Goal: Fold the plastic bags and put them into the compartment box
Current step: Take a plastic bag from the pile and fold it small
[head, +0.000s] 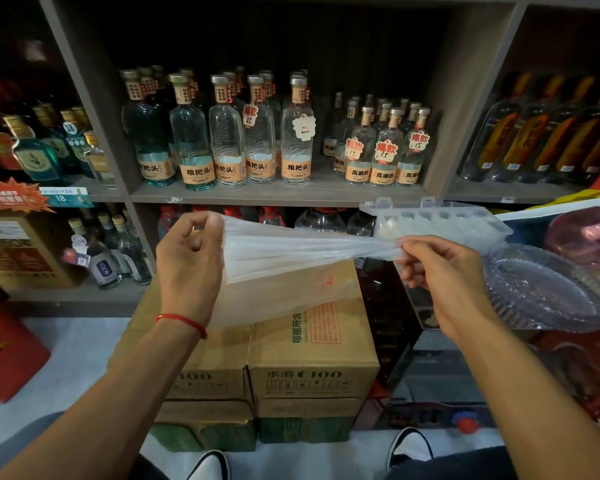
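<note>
A thin clear plastic bag (284,258) is stretched in the air between both hands, wide at the left and gathered to a narrow end at the right. My left hand (187,268) pinches its wide end with thumb and fingers. My right hand (440,271) pinches the gathered end. Just behind my right hand, on the counter at the right, the clear plastic compartment box (440,221) stands with its lid up. White folded bags show in its left compartments.
Stacked cardboard cartons (312,358) stand on the floor below the bag. A ribbed glass dish (548,289) sits on the glass counter at the right. Shelves of liquor bottles (229,140) fill the wall ahead. A red box (4,355) stands at the floor's left.
</note>
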Available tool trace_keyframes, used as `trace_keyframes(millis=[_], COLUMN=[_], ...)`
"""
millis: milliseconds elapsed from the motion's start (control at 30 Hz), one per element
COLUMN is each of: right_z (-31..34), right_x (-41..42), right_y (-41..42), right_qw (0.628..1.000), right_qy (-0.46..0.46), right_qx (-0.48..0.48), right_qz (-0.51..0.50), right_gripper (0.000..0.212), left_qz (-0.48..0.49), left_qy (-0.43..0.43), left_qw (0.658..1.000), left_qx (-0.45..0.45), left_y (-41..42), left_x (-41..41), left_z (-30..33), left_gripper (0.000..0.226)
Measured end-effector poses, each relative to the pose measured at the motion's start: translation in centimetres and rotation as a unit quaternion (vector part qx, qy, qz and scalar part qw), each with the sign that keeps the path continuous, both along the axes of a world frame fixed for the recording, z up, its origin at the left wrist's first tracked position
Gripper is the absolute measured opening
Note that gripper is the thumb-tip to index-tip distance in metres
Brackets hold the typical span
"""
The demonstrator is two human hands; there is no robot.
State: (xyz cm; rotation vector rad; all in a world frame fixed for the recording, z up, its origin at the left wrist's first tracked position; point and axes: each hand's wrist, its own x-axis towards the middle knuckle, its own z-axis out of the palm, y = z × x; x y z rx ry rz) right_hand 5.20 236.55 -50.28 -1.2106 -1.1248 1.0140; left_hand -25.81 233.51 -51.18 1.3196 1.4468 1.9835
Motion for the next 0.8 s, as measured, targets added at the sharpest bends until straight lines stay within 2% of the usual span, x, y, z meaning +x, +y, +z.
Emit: trace_keyframes(millis=[100,167,233,267,333,400,433,467,533,567,633,700,767,800], right_z=[0.2,0.2,0.5,0.9,1.6,1.9,1.9,1.9,1.8,1.9,2.2,2.5,2.5,2.4], right_x=[0.5,0.9,0.7,0.3,-1.3,-3.5,-4.5,-5.5,-6.6,-6.8,-7.0,-6.9,-6.7,-6.6], right_y=[0.1,0.0,-0.4,-0.6,-0.8,-0.9,-1.0,-1.0,-0.9,-0.8,-0.6,-0.3,0.0,0.0], right_qw=[0.999,0.996,0.984,0.974,0.955,0.934,0.924,0.921,0.932,0.937,0.936,0.936,0.947,0.958], right_qy=[-0.022,-0.076,-0.163,-0.205,-0.258,-0.279,-0.278,-0.256,-0.200,-0.192,-0.201,-0.204,-0.187,-0.163], right_qx=[-0.037,-0.034,0.035,0.081,0.128,0.103,0.088,0.078,0.087,0.101,0.133,0.158,0.152,0.141], right_qz=[-0.004,-0.029,-0.059,-0.043,0.067,0.198,0.249,0.284,0.288,0.275,0.256,0.238,0.211,0.192], right_gripper=[0.015,0.014,0.014,0.016,0.034,0.055,0.056,0.047,0.016,0.013,0.018,0.022,0.021,0.020], left_qz=[-0.006,-0.035,-0.077,-0.097,-0.132,-0.158,-0.170,-0.182,-0.191,-0.189,-0.171,-0.113,-0.066,-0.074], left_qy=[0.034,0.069,0.132,0.169,0.236,0.283,0.296,0.303,0.317,0.320,0.312,0.275,0.147,0.064], left_qw=[0.999,0.996,0.987,0.979,0.961,0.944,0.938,0.934,0.928,0.928,0.934,0.955,0.987,0.995], left_qx=[0.020,0.036,0.051,0.054,0.056,0.055,0.052,0.048,0.038,0.032,0.023,0.016,-0.005,-0.029], left_y=[-0.4,-0.9,-1.3,-1.5,-1.8,-1.7,-1.6,-1.3,-0.7,-0.2,1.1,2.6,3.6,3.8], left_x=[0.7,1.2,1.6,1.9,2.5,2.8,2.8,2.6,1.7,1.1,-0.3,-1.9,-3.3,-3.7], left_z=[1.2,2.1,2.9,3.3,4.2,5.2,5.6,5.9,6.4,6.6,6.7,6.4,5.2,4.5], left_gripper=[0.018,0.017,0.019,0.020,0.022,0.023,0.022,0.020,0.019,0.019,0.019,0.014,0.016,0.024])
